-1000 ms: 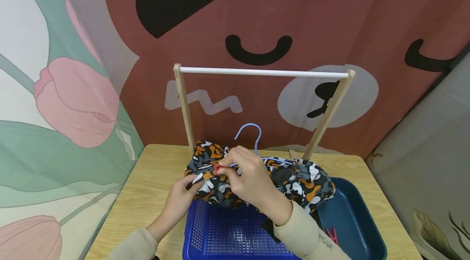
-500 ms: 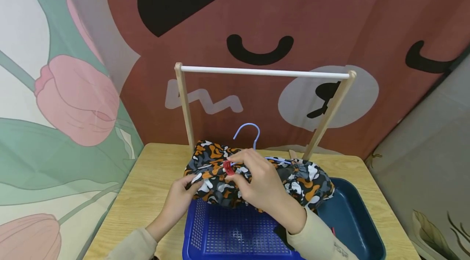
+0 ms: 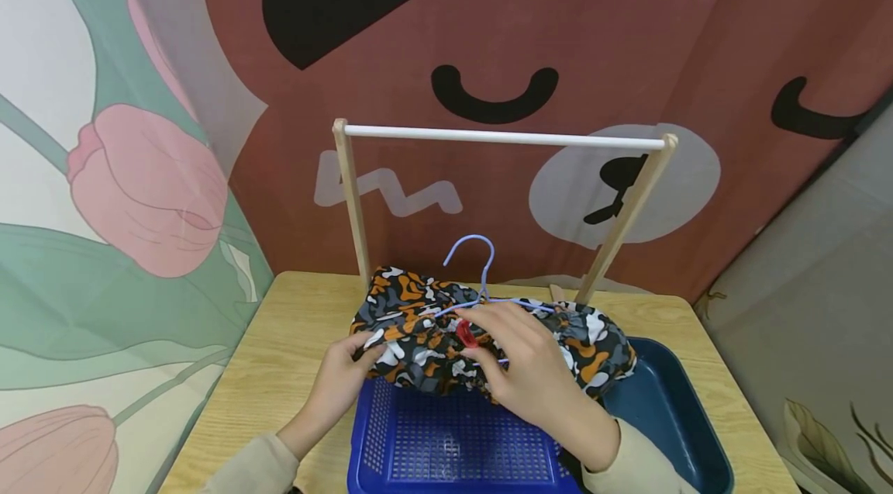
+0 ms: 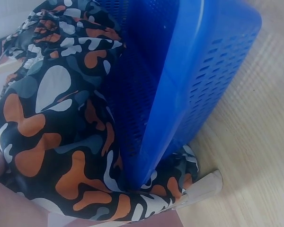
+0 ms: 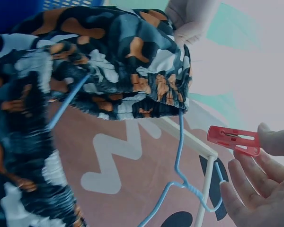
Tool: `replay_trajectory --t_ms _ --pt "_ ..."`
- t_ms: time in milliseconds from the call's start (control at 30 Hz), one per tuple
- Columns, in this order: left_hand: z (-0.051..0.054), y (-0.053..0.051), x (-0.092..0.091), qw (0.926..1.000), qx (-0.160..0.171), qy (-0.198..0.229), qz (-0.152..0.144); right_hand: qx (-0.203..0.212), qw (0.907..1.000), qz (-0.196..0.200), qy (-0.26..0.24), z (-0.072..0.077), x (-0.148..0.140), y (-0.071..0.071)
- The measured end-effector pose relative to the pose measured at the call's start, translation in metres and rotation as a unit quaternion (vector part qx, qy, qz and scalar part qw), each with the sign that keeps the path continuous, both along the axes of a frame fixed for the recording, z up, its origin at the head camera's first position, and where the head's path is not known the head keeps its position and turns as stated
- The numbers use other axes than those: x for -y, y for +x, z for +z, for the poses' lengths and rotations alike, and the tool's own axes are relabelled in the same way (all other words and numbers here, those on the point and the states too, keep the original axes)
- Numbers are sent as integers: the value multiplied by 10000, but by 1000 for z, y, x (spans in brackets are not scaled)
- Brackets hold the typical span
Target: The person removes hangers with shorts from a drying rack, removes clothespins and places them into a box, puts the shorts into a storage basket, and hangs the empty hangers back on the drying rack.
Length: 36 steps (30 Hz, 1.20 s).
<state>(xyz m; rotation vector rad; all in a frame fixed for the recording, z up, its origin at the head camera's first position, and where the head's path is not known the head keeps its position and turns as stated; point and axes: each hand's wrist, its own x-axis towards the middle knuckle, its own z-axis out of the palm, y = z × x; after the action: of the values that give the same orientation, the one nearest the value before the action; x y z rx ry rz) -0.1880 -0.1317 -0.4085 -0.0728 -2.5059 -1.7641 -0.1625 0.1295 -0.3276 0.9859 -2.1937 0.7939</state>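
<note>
Your right hand [image 3: 533,362] pinches a red clip [image 3: 465,334] between thumb and fingertips, held clear of the camouflage-print garment [image 3: 425,361], which lies across the far end of the blue basket [image 3: 356,440] with a light-blue hanger [image 5: 183,183] at its gathered edge. Your left hand [image 3: 339,376] grips the garment near its left end, though cloth hides some fingertips, so how firmly is hard to tell.

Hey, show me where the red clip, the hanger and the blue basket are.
Red clip [image 5: 235,139]: right wrist view, on the middle of its body.
Hanger [image 3: 484,292]: head view, on the neck below its hook.
Blue basket [image 3: 481,451]: head view, on its perforated floor.
</note>
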Motion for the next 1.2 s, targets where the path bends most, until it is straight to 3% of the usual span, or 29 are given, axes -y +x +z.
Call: replay_trajectory --t_ms 233,400,567,900,1200 --pt "-1 1 1 10000 -25 -38 18 -154 9994 -270 169 -5 -19 6" --pt "-1 1 1 10000 -14 -58 39 27 9981 -553 267 -10 -36 11" --pt "0 1 0 10000 -42 -8 35 254 9942 -935 466 -17 -56 17" --pt "0 1 1 10000 30 45 25 253 9835 -1614 777 -35 -101 24" --pt "0 1 1 10000 -9 53 27 1118 9628 -2265 964 -45 -133 43"
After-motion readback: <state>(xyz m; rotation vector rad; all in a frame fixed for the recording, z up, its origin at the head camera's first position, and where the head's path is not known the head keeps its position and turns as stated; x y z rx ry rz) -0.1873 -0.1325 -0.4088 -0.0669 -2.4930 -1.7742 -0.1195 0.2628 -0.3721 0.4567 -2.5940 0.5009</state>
